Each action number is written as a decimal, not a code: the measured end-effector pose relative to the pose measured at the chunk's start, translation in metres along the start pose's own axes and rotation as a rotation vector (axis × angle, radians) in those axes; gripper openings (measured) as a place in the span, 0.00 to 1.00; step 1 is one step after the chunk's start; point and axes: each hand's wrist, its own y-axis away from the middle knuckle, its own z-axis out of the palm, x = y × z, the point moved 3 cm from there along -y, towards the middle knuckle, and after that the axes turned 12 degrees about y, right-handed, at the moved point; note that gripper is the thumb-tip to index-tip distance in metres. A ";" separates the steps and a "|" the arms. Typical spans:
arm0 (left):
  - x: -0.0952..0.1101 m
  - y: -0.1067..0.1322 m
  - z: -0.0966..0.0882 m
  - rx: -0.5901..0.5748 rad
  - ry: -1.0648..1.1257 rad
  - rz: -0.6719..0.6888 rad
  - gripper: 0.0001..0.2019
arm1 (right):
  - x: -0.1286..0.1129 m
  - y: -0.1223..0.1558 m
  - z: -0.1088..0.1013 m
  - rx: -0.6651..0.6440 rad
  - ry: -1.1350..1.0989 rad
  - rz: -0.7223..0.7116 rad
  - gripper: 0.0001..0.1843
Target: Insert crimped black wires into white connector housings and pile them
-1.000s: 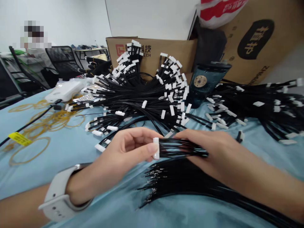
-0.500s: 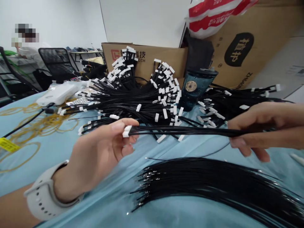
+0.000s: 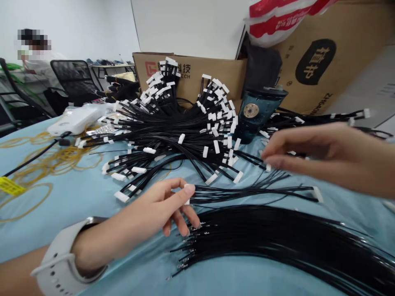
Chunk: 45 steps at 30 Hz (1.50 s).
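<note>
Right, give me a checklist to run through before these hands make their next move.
1. Left hand on the left-end connector: ok, pinched at the thumb, though mostly hidden.
2. Right-end connector in view: ok, at the far end of the held cable.
3. All the cable's wires running to that connector: not ok, several appear to fan away toward the right hand.
4. Right hand free of any part: cannot tell, its fingertips are close together and overlap other connectors.
5. Left fingers off the loose wire bundle: cannot tell, they overlap its metal tips.
6. Tumbler apart from the held cable: ok.
</note>
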 end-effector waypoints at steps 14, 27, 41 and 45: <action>0.007 0.006 -0.003 0.015 -0.365 0.316 0.12 | -0.105 0.056 0.029 -0.248 -0.054 -0.367 0.19; 0.002 -0.002 -0.011 -0.105 -0.339 0.167 0.12 | -0.091 0.046 0.029 -0.236 -0.358 0.007 0.11; -0.003 -0.005 -0.010 -0.156 -0.100 0.079 0.08 | -0.088 0.048 0.034 -0.232 -0.399 0.036 0.12; -0.005 -0.002 -0.009 -0.123 -0.198 0.159 0.09 | -0.089 0.050 0.038 -0.245 -0.384 0.029 0.14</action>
